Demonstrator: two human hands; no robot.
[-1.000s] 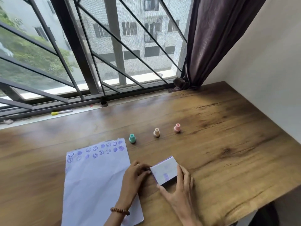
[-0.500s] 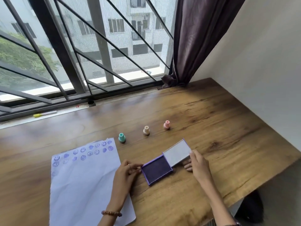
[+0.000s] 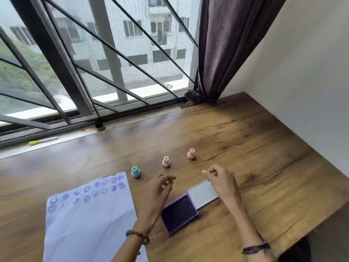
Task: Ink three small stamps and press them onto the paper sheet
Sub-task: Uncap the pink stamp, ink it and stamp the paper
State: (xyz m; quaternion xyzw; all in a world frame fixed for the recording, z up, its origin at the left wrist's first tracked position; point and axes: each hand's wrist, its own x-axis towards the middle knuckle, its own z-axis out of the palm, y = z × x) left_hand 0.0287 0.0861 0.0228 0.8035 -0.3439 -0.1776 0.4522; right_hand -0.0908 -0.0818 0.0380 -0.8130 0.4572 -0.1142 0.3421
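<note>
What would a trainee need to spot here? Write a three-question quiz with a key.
1. True or false: the ink pad lies open.
2. Which stamp stands nearest the paper? A teal B beige C pink
3. Fill in: neither the left hand nor the right hand holds a ____.
Key: 1 true; 2 A; 3 stamp.

ink pad [image 3: 179,212] opened, both hands lifted off

Dark curtain [image 3: 222,53], barred window [image 3: 94,63], yellow-capped pen [image 3: 42,140] on sill.
</note>
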